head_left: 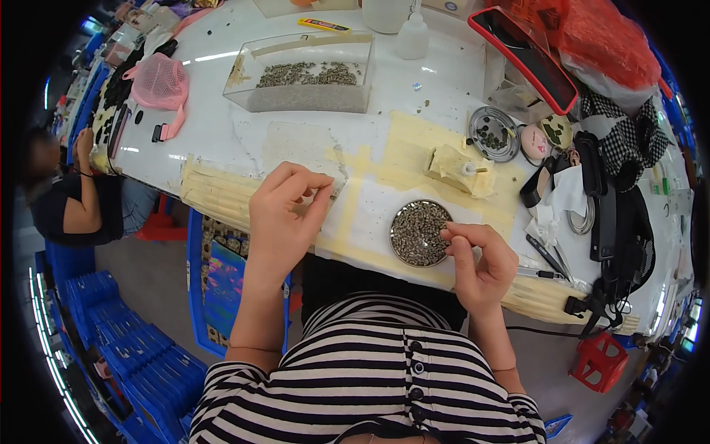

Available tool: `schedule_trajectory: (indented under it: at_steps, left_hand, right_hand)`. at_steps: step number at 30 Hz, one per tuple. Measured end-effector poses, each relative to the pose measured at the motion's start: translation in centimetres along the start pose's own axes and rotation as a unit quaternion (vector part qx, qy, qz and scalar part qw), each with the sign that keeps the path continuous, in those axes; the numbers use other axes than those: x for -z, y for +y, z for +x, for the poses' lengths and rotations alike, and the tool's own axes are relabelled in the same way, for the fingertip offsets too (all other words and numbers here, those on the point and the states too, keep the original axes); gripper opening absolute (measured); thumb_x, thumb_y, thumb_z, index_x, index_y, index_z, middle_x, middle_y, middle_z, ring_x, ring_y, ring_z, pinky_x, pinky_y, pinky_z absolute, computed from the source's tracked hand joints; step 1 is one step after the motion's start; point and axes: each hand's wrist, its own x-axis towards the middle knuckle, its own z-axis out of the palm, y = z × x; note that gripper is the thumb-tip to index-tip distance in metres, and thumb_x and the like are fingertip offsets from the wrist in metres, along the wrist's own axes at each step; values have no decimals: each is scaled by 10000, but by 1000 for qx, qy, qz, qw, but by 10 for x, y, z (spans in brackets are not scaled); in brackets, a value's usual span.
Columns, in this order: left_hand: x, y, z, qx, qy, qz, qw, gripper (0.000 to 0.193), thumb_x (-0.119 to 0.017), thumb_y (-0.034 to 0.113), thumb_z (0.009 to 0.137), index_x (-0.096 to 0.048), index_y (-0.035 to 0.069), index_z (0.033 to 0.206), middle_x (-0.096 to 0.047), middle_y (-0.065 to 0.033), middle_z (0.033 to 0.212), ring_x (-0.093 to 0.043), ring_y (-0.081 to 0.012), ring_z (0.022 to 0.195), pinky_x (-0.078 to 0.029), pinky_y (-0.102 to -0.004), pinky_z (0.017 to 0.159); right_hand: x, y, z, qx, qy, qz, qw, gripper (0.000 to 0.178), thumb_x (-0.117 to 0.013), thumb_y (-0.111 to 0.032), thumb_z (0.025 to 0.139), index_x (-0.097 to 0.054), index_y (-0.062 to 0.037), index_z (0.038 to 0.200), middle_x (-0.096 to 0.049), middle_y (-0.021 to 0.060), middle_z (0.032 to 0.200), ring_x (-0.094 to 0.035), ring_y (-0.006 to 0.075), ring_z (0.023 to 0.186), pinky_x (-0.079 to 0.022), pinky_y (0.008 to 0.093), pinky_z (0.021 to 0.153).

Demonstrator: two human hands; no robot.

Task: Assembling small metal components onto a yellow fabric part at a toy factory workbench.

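Note:
A round dish (pixel 395 246) full of small metallic parts (pixel 420 226) stands near the table's front edge. At its right rim is my right hand (pixel 484 265), thumb and forefinger pinched together; whatever they grip is too small to make out. Over the table to the left, my left hand (pixel 285 214) also has thumb and forefinger closed in a pinch, and what sits between the tips cannot be told. Beyond it lies a thin clear sheet (pixel 296 144). Farther back, a clear plastic box (pixel 310 100) holds many more small metallic parts (pixel 310 74).
A tape-wrapped block (pixel 452 172) with a metal pin stands behind the dish. To the right are a dish of dark bits (pixel 493 133), a red-cased phone (pixel 525 59), tweezers (pixel 560 259) and a black strap bag (pixel 629 244). A pink mesh pouch (pixel 160 81) and a seated person (pixel 81 200) are left.

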Motion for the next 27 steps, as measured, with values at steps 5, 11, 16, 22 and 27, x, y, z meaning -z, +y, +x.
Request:
schedule_trajectory:
  at_steps: [5, 11, 16, 22, 27]
  left_hand:
    - [8, -5, -10, 66, -58, -29, 996, 152, -720, -43, 799, -719, -26, 950, -612, -70, 858, -584, -137, 721, -479, -250, 620]
    - [2, -14, -6, 20, -72, 6, 997, 117, -739, 23, 801, -713, 21, 915, -582, -74, 820, -596, -223, 718, -473, -332, 608]
    - [0, -21, -1, -23, -67, -8, 997, 88, -718, 13, 817, -678, 20, 895, -578, -77, 823, -588, -229, 714, -477, -322, 612]
    - [3, -15, 3, 2, -28, -84, 996, 91, -681, -6, 865, -667, 0, 955, -637, -72, 887, -607, -154, 760, -484, -269, 659]
    - [-12, -10, 5, 70, 22, -333, 940, 128, -620, 23, 954, -664, -25, 1065, -675, -62, 934, -600, -104, 807, -484, -236, 713]
  right_hand:
    - [-3, 1, 2, 7, -11, -2, 1000, 110, -687, 41, 849, -719, 21, 952, -721, 103, 800, -661, 157, 663, -489, 238, 600]
    - [-5, 0, 3, 5, -16, -18, 1000, 103, -690, 29, 853, -722, 21, 951, -718, 100, 786, -655, 153, 647, -488, 238, 596]
    - [-7, 0, 3, -6, -15, -31, 999, 101, -691, 25, 858, -722, 24, 954, -716, 101, 792, -648, 146, 636, -485, 235, 591]
    - [-6, -1, 4, 11, -16, -43, 999, 102, -694, 31, 855, -721, 27, 953, -711, 101, 786, -635, 141, 622, -480, 233, 583]
    - [0, -15, 18, 58, -36, -64, 996, 120, -709, 46, 831, -723, 24, 948, -702, 99, 776, -628, 139, 613, -472, 239, 562]
